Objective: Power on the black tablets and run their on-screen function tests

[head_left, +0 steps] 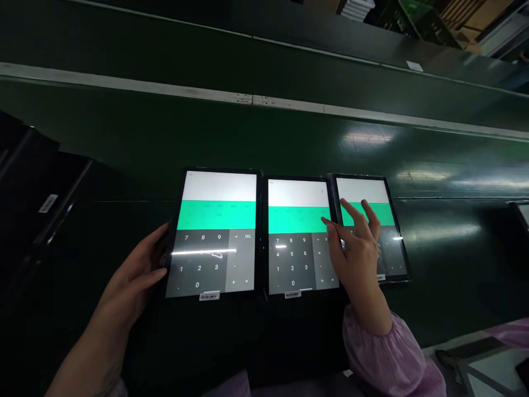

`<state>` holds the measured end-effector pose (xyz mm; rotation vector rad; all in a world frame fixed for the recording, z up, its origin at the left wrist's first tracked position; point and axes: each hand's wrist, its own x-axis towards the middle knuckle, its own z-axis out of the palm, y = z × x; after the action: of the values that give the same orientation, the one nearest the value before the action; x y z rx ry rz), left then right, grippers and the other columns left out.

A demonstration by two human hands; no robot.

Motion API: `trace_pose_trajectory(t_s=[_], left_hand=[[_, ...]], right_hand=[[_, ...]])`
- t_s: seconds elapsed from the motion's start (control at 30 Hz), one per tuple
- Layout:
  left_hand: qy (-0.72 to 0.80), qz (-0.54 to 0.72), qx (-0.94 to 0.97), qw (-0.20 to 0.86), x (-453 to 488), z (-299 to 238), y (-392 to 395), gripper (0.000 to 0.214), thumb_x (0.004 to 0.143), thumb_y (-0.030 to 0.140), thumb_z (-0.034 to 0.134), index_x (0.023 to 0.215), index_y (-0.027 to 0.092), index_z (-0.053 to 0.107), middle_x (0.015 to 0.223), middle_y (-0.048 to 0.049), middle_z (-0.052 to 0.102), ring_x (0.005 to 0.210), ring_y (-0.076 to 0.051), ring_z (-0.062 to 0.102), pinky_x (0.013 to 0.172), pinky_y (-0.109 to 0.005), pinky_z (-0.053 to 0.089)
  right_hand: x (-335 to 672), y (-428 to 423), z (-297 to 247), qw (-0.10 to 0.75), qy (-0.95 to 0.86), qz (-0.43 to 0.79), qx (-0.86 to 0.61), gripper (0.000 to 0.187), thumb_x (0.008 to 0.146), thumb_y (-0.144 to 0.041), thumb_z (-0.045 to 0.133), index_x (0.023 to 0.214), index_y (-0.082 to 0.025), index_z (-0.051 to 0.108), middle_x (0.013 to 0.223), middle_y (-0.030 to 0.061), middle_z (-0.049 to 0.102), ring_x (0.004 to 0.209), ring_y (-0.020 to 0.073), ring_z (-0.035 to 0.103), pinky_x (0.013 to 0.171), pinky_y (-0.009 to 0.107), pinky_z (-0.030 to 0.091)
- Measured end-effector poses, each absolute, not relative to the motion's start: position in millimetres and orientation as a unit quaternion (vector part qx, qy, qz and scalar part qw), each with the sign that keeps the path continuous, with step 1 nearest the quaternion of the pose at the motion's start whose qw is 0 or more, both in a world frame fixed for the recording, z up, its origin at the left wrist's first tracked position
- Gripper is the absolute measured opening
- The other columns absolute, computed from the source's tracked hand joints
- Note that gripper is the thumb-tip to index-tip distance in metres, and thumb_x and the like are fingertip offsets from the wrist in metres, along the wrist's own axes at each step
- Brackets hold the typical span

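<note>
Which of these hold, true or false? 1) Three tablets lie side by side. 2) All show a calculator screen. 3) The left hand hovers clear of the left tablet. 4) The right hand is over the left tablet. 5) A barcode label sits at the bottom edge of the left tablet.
1) True: left tablet, middle tablet, right tablet lie in a row on the green belt.
2) True.
3) False: the left hand rests against its left edge.
4) False: the right hand is spread over the right tablet and the middle tablet's right edge.
5) True: barcode label.
</note>
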<state>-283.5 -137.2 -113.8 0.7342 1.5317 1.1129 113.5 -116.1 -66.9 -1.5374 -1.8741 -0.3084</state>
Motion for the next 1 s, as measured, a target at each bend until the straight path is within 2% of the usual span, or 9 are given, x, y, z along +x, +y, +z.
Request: trace_pose_trajectory(t_s=[0.1,0.13,0.3,0.43,0.53,0.63,0.7,0.87,1.0], left_hand=[[0.625,0.468,0.328,0.531,-274.6,-100.6,-141.2,0.075,0.064,0.036,0.099,0.135,0.035,0.073,0.155,0.0016,0.065,0.159,-0.039,0.041,0.126,-0.052,0.048],[0.622,0.472,0.332,0.53,-271.3,-96.7,-142.3,0.072,0.066,0.035,0.098,0.134,0.036,0.073,0.153,0.0022,0.066,0.159,-0.038,0.041,0.128,-0.051,0.045],[0.631,0.477,0.332,0.514,-265.4,-89.4,-142.4,0.071,0.059,0.034,0.1,0.126,0.033,0.078,0.149,0.0013,0.069,0.164,-0.04,0.031,0.127,-0.051,0.048],[0.636,0.472,0.315,0.522,-261.9,-85.2,-143.7,0.073,0.062,0.035,0.1,0.131,0.034,0.075,0.154,0.0023,0.066,0.164,-0.04,0.031,0.124,-0.049,0.051],[0.631,0.482,0.308,0.524,-256.6,-79.9,-146.5,0.072,0.067,0.034,0.097,0.134,0.031,0.072,0.157,0.0011,0.063,0.163,-0.038,0.034,0.129,-0.047,0.046],[0.625,0.482,0.314,0.528,-255.0,-77.9,-147.4,0.074,0.069,0.034,0.096,0.139,0.029,0.07,0.161,-0.0007,0.059,0.162,-0.037,0.036,0.13,-0.046,0.045],[0.623,0.48,0.315,0.531,-256.5,-78.9,-146.3,0.075,0.066,0.035,0.098,0.137,0.03,0.072,0.159,-0.0006,0.061,0.162,-0.038,0.036,0.128,-0.047,0.047],[0.623,0.482,0.322,0.525,-258.1,-80.6,-144.7,0.071,0.065,0.032,0.098,0.132,0.032,0.075,0.153,0.0017,0.067,0.164,-0.037,0.033,0.127,-0.047,0.049],[0.648,0.469,0.332,0.499,-251.6,-74.3,-148.5,0.069,0.068,0.035,0.096,0.134,0.033,0.075,0.156,0.0044,0.064,0.162,-0.037,0.037,0.123,-0.044,0.054]], right_hand=[[108.9,-117.5,-67.1,0.341,-0.742,-0.103,-0.568,0.031,0.111,-0.027,0.055,0.109,-0.025,0.086,0.15,0.0102,0.066,0.156,0.0436,0.044,0.117,0.074,0.048],[108.0,-117.4,-67.3,0.34,-0.745,-0.097,-0.565,0.031,0.111,-0.027,0.054,0.11,-0.025,0.085,0.151,0.0098,0.066,0.156,0.0434,0.043,0.116,0.074,0.049],[110.4,-117.5,-66.6,0.347,-0.717,-0.122,-0.592,0.031,0.111,-0.026,0.054,0.106,-0.024,0.085,0.146,0.0105,0.069,0.156,0.0437,0.044,0.115,0.074,0.051],[99.3,-126.7,-58.5,0.368,-0.733,-0.105,-0.563,0.029,0.109,-0.023,0.057,0.098,-0.023,0.084,0.139,0.0087,0.073,0.153,0.0414,0.05,0.113,0.067,0.056],[84.5,-135.4,-53.8,0.374,-0.773,-0.052,-0.511,0.028,0.107,-0.02,0.059,0.096,-0.023,0.084,0.139,0.0083,0.073,0.153,0.039,0.051,0.114,0.062,0.058],[75.2,-140.0,-55.2,0.363,-0.786,-0.033,-0.499,0.027,0.106,-0.018,0.059,0.1,-0.022,0.084,0.141,0.0091,0.072,0.153,0.0391,0.051,0.115,0.063,0.057],[71.1,-140.9,-57.9,0.349,-0.786,-0.03,-0.509,0.027,0.107,-0.02,0.058,0.102,-0.022,0.085,0.144,0.0096,0.071,0.153,0.0403,0.05,0.114,0.065,0.057],[57.2,-140.7,-59.4,0.316,-0.803,0.0,-0.505,0.03,0.109,-0.021,0.055,0.118,-0.021,0.083,0.155,0.0125,0.063,0.161,0.0412,0.038,0.117,0.065,0.055],[66.3,-134.3,-57.8,0.329,-0.791,-0.012,-0.516,0.03,0.109,-0.022,0.054,0.109,-0.024,0.085,0.156,0.0086,0.063,0.16,0.0412,0.04,0.12,0.068,0.052]])
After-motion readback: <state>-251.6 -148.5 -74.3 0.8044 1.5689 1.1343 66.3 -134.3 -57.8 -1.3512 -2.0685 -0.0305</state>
